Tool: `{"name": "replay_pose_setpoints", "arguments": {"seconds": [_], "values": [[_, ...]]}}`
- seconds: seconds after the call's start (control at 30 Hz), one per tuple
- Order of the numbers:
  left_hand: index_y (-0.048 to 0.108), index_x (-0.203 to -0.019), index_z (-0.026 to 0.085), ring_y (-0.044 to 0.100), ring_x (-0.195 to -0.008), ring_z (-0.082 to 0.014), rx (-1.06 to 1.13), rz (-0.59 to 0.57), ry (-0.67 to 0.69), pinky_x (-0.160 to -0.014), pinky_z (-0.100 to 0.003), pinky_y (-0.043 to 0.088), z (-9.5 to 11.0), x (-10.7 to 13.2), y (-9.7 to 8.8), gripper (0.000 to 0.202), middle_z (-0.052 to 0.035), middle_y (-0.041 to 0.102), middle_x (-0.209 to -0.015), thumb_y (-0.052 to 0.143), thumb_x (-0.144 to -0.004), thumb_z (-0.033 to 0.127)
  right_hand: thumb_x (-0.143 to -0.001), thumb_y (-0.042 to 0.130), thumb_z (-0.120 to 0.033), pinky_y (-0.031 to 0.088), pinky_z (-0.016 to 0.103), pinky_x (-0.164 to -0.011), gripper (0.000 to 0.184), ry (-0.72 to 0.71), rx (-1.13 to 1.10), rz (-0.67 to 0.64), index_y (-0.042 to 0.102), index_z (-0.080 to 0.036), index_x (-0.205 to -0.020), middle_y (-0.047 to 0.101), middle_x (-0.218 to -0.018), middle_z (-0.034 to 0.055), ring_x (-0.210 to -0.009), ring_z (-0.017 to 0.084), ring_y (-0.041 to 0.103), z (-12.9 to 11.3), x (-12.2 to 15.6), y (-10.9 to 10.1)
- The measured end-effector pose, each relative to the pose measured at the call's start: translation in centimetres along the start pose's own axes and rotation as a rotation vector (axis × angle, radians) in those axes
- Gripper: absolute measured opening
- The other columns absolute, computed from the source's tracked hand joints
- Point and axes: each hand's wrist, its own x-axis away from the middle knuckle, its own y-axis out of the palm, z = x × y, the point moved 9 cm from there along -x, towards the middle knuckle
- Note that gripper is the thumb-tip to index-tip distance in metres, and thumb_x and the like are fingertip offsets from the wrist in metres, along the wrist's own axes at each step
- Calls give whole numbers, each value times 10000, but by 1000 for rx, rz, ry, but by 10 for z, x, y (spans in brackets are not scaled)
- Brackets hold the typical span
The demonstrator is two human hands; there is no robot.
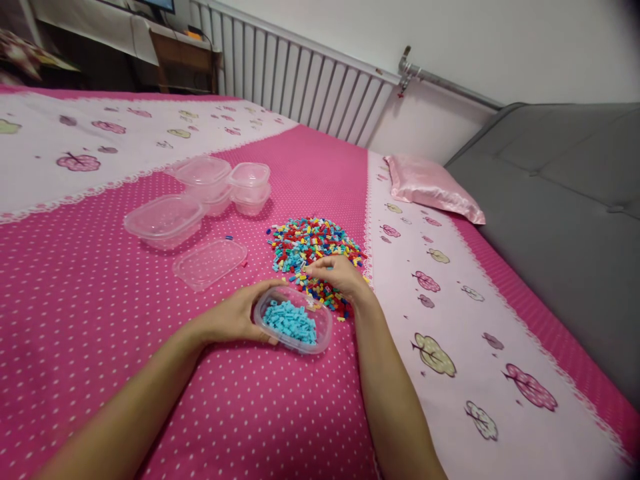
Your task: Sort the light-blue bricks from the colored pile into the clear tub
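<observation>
My left hand (244, 313) grips the left end of a clear plastic container (325, 333), tilted slightly on the bed. Inside it lies a heap of light blue toy bricks (290, 321). Just beyond the container spreads a pile of mixed small toy bricks (313, 237) in red, yellow, blue, white and turquoise. Over the near right side of that pile is my right hand (340, 275), its thumb and forefinger pinched together. Whatever sits between those fingertips is too small to make out.
A loose clear lid (210, 263) lies flat left of the pile, near a stray dark blue brick (229, 237). Several lidded clear containers (165, 220) stand farther back on the pink dotted bedspread (90, 287). A pink pillow (430, 183) rests by the grey headboard (560, 167).
</observation>
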Motion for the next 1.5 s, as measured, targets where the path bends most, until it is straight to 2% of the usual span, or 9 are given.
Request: {"name": "replay_pose_setpoints", "arguments": {"seconds": [0.2, 0.43, 0.6, 0.77, 0.87, 0.97, 1.07, 1.3, 1.5], "values": [[391, -1329, 208, 555, -1164, -293, -3, -5, 41, -977, -412, 464, 6, 0, 0, 853, -101, 570, -1285, 824, -611, 361, -613, 766, -310, 337, 247, -551, 237, 54, 646, 29, 773, -188, -816, 603, -544, -27, -525, 113, 509, 5, 1, 5], [366, -1347, 206, 545, -1177, -288, 38, -14, 34, -981, -409, 458, 2, 0, 2, 871, -103, 569, -1285, 824, -618, 340, -695, 690, -253, 364, 246, -574, 113, 30, 669, 46, 769, -191, -747, 648, -576, -3, -570, 131, 558, -2, 3, 10], [350, -1357, 206, 554, -1165, -285, 65, -21, 32, -957, -406, 471, 3, 1, 2, 880, -113, 563, -1289, 823, -627, 336, -714, 642, -206, 335, 199, -501, 121, 36, 360, 62, 683, -141, -621, 566, -516, -25, -497, 75, 465, 2, 2, 5], [362, -1352, 218, 542, -1184, -292, 55, -6, 20, -978, -421, 457, 1, 1, 2, 881, -111, 557, -1299, 827, -615, 348, -676, 685, -280, 135, 136, -338, 153, 171, -474, -111, 607, -149, -692, 430, -513, -69, -413, 28, 261, 2, 4, 15], [357, -1350, 214, 540, -1187, -295, 71, -2, 2, -986, -435, 450, -2, 1, 2, 890, -118, 547, -1307, 829, -608, 351, -671, 631, -232, 168, 114, -319, 104, 200, -759, -191, 604, -146, -723, 553, -659, -3, -488, 43, 381, -7, 6, 18], [351, -1352, 205, 545, -1176, -294, 81, -7, -13, -977, -437, 456, -2, 1, 2, 897, -125, 548, -1300, 828, -606, 347, -689, 537, -237, 230, 127, -333, 136, 185, -786, -169, 619, -145, -747, 612, -744, 39, -553, 73, 460, -8, 5, 17], [350, -1354, 203, 544, -1177, -290, 72, -7, -3, -967, -427, 464, 1, 1, 2, 888, -124, 548, -1303, 824, -615, 338, -703, 569, -290, 177, 154, -345, 184, 139, -570, -101, 647, -145, -786, 583, -671, 3, -491, 63, 403, -3, 3, 15], [396, -1335, 212, 553, -1167, -282, 22, 1, 38, -965, -411, 472, 6, 1, 1, 842, -102, 574, -1279, 820, -621, 348, -614, 745, -291, 272, 208, -504, 290, -52, 384, -106, 746, -165, -875, 445, -497, -82, -477, 64, 374, 0, -1, 24], [391, -1344, 208, 553, -1170, -288, 24, -2, 43, -973, -414, 466, 3, 0, 1, 859, -105, 573, -1294, 825, -616, 343, -638, 739, -300, 296, 219, -525, 264, -68, 619, -57, 767, -201, -881, 517, -507, -57, -504, 89, 453, 1, -3, 26]]}}
